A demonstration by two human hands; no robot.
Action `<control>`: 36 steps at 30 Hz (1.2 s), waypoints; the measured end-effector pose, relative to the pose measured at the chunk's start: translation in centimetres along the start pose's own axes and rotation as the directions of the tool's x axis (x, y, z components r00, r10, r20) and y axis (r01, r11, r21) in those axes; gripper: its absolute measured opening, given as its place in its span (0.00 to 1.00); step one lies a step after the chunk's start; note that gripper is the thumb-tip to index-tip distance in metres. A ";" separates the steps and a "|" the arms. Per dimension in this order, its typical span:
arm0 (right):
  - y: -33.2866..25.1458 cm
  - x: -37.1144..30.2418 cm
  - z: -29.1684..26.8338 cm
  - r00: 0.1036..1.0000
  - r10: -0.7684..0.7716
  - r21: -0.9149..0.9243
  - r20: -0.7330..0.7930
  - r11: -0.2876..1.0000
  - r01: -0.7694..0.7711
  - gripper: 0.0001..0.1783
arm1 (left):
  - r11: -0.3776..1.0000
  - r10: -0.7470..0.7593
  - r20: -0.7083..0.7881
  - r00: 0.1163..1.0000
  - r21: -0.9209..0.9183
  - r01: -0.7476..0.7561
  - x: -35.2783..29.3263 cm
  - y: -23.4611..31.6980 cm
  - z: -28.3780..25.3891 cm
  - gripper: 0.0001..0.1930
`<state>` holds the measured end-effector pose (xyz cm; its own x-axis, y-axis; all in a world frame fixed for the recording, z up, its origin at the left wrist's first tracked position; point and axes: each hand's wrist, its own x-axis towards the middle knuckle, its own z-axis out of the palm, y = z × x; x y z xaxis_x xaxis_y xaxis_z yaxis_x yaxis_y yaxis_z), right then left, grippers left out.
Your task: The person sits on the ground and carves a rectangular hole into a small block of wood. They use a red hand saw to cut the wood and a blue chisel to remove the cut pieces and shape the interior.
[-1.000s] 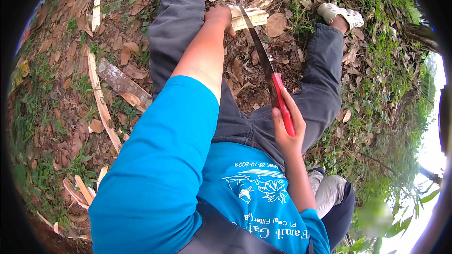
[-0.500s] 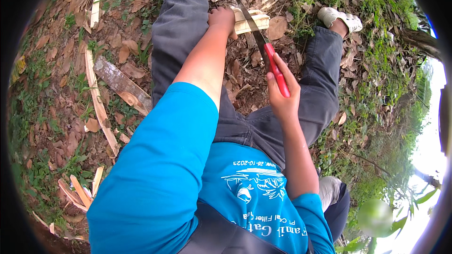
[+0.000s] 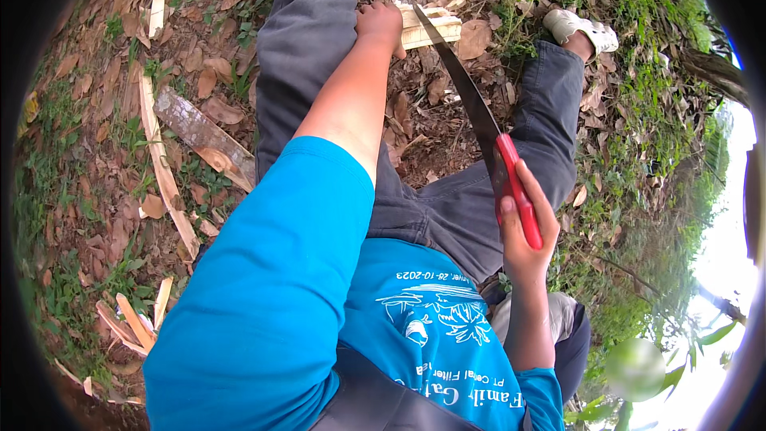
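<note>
My right hand (image 3: 527,243) is wrapped round the red handle of a handsaw (image 3: 471,92). Its long, dark blade slants up and to the left, and the tip reaches the pale wood piece (image 3: 437,29) lying on the leafy ground between my legs. Fingers bent, my left hand (image 3: 380,25) presses on the left end of that wood, beside my left leg. The palm and most of the grip underneath are hidden.
Long pale wood strips (image 3: 159,160) and a bark-covered slab (image 3: 206,136) lie on the leaf litter to the left. Several split sticks (image 3: 136,323) rest at the lower left. My shod foot (image 3: 581,32) is at the upper right, near green plants.
My right hand has drawn the saw back, down and to the right, so that only the blade's tip end is now at the wood. The left hand stays on the wood.
</note>
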<state>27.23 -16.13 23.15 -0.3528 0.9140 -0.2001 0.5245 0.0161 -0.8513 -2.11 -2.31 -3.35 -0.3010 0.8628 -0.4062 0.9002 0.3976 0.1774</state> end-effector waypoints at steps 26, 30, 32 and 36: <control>9.5 5.9 7.6 0.997 -0.078 0.102 -0.003 0.992 0.078 0.28 | 0.998 0.053 0.147 0.988 -0.037 -0.048 0.5 0.0 -2.3 0.48; 3.1 5.5 5.0 0.996 0.080 0.082 0.036 0.993 -0.083 0.27 | 0.998 0.053 0.142 0.988 -0.035 -0.049 0.3 -0.7 -2.1 0.48; 1.4 3.7 3.3 0.997 0.069 -0.011 0.042 0.998 -0.068 0.27 | 0.998 0.052 0.106 0.993 -0.025 -0.049 0.4 -0.8 -1.6 0.48; -1.6 0.4 -0.1 0.987 0.155 -0.076 0.039 0.985 -0.152 0.26 | 0.996 0.081 0.011 0.997 -0.027 -0.081 0.6 -1.2 0.2 0.50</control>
<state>26.30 -15.78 24.48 -0.2974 0.8887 -0.3490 0.6292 -0.0925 -0.7717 -3.30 -2.34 -3.98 -0.2232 0.8887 -0.4004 0.9130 0.3345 0.2335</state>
